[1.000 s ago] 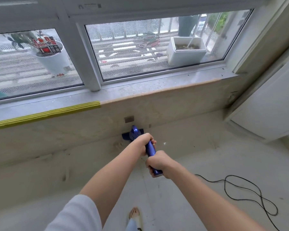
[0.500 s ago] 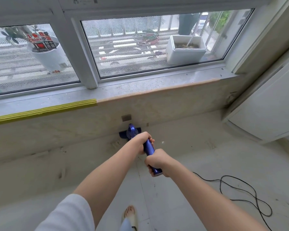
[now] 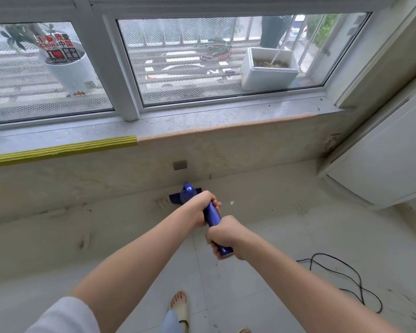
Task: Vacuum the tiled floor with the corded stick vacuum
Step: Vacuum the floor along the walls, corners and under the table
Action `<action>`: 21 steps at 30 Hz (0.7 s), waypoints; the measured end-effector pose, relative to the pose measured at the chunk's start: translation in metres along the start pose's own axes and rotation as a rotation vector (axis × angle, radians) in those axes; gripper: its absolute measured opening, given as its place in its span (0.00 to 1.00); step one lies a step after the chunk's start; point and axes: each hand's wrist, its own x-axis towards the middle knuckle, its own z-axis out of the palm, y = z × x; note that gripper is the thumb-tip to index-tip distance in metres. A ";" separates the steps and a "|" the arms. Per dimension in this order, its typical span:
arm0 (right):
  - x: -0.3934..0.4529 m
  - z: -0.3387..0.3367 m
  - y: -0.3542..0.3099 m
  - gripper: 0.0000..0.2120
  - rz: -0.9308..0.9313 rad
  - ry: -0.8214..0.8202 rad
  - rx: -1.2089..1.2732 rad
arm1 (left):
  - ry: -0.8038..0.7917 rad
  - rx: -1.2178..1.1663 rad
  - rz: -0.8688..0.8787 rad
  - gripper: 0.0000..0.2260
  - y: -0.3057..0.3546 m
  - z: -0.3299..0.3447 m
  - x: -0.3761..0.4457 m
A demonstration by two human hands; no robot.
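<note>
Both hands (image 3: 222,233) round blue vacuum handle (image 3: 213,213)

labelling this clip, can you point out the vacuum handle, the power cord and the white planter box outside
vacuum handle (image 3: 213,215), head view, on the blue shaft between the two hands
power cord (image 3: 357,278), head view, on the black loop lying on the floor tiles
white planter box (image 3: 264,75), head view, on its front wall

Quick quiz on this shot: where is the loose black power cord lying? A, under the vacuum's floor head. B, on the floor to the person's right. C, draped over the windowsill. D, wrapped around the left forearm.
B: the black cord lies in loops on the tiled floor to the right of the right hand, away from the windowsill and the vacuum head.
</note>
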 end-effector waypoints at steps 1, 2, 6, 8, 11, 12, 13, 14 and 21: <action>0.004 0.003 0.002 0.08 0.001 0.007 -0.008 | 0.009 0.007 -0.001 0.08 -0.001 -0.002 0.002; 0.008 0.007 0.004 0.08 0.002 0.016 -0.017 | 0.020 0.016 -0.002 0.08 -0.002 -0.004 0.006; 0.023 0.016 0.005 0.08 0.005 0.035 0.009 | 0.034 0.062 -0.021 0.09 0.005 -0.010 0.013; 0.028 0.017 -0.001 0.08 -0.006 0.031 0.036 | 0.030 0.073 -0.026 0.10 0.014 -0.012 0.014; 0.033 0.016 -0.011 0.08 -0.022 0.034 0.043 | 0.031 0.080 -0.013 0.11 0.026 -0.014 0.014; 0.033 0.015 -0.013 0.08 -0.023 0.039 0.041 | 0.034 0.080 -0.012 0.11 0.027 -0.014 0.016; 0.032 0.014 -0.013 0.08 -0.022 0.041 0.039 | 0.033 0.079 -0.014 0.11 0.027 -0.013 0.016; 0.032 0.014 -0.013 0.08 -0.017 0.037 0.038 | 0.036 0.083 -0.012 0.11 0.026 -0.013 0.018; 0.019 -0.006 0.015 0.07 0.008 0.040 -0.058 | 0.038 0.052 -0.024 0.10 -0.005 0.009 0.018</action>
